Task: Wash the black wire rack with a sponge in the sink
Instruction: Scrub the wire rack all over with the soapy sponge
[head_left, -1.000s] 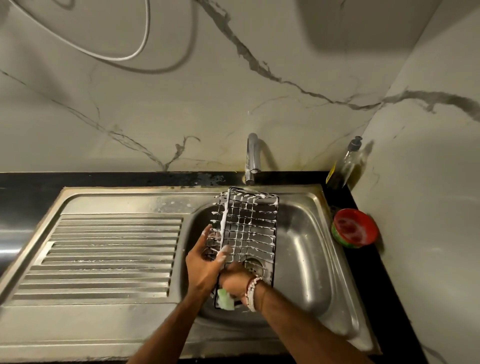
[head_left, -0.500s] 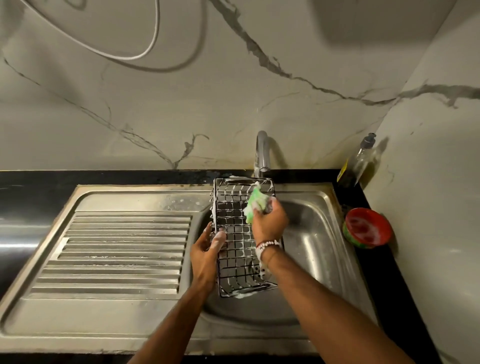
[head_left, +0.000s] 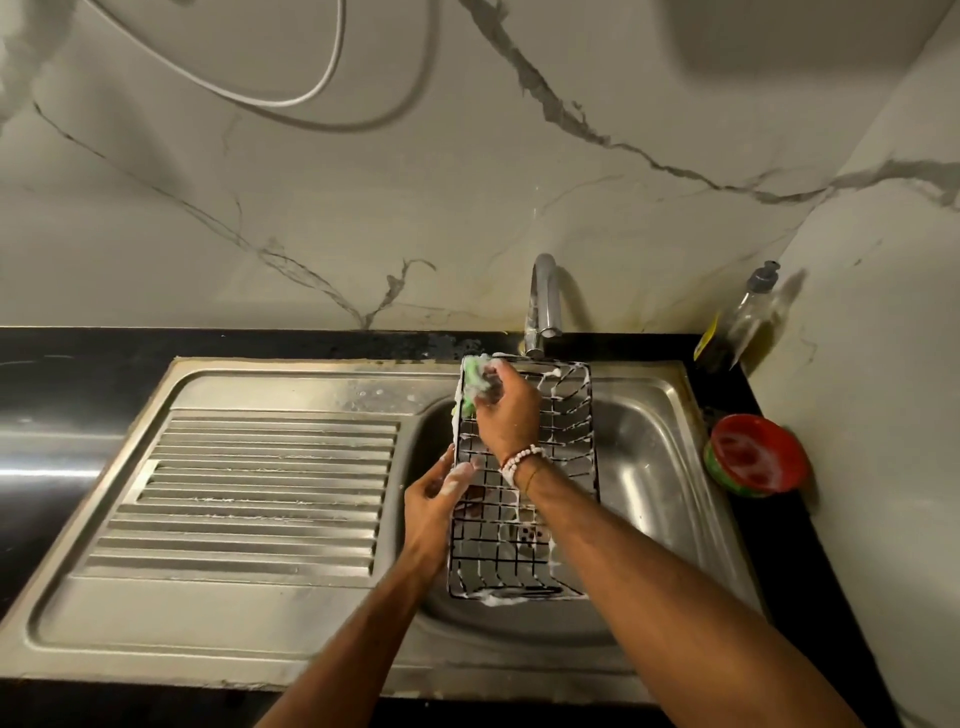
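Note:
The black wire rack (head_left: 566, 441), streaked with white foam, lies lengthwise over the steel sink bowl (head_left: 644, 467). My left hand (head_left: 434, 499) grips its left edge near the middle. My right hand (head_left: 506, 410) is closed on a green soapy sponge (head_left: 471, 382) and presses it against the rack's far left corner, just below the tap. My right forearm crosses over the rack's middle and hides part of the grid. The drain shows through the wires near the front.
A chrome tap (head_left: 543, 306) stands behind the bowl. The ribbed drainboard (head_left: 260, 493) lies to the left. A soap bottle (head_left: 743, 317) and a red bowl (head_left: 756, 454) sit on the black counter at the right, by the marble side wall.
My right hand has carried the sponge from the rack's near end up to its far end, then leftward to the far left corner. My left hand has stayed on the left edge.

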